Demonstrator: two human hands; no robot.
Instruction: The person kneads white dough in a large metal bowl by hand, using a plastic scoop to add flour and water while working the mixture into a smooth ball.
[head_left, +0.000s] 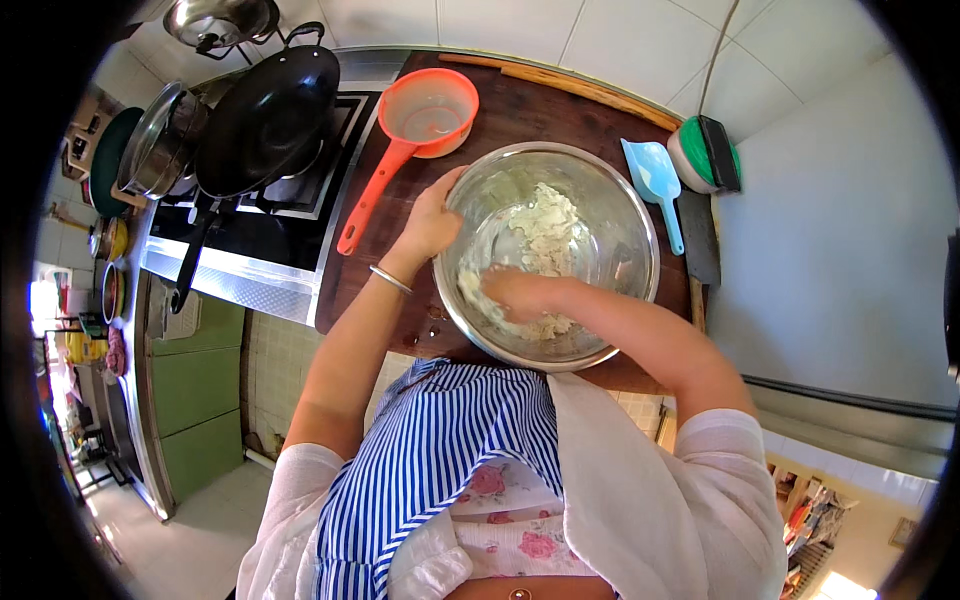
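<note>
A large stainless steel bowl (646, 296) stands near the front edge of the dark wooden worktop. My left hand (435, 217) grips its rim at the upper left, with the thumb on the outer side. Inside the bowl, my right hand (517, 294) is curled into the pale, shaggy dough (551, 221) at the lower left. My right fingers look blurred and are partly hidden. Rough, crumbly lumps of dough run from the bowl's upper middle down to its lower wall, and some floury residue coats the metal.
An orange-handled plastic ladle (429, 112) lies left of the bowl. To the right are a light blue scoop (652, 172), a cleaver (699, 240) and a green-lidded container (694, 150) with a black phone on top. A black wok (270, 124) sits tilted on the gas stove (247, 240).
</note>
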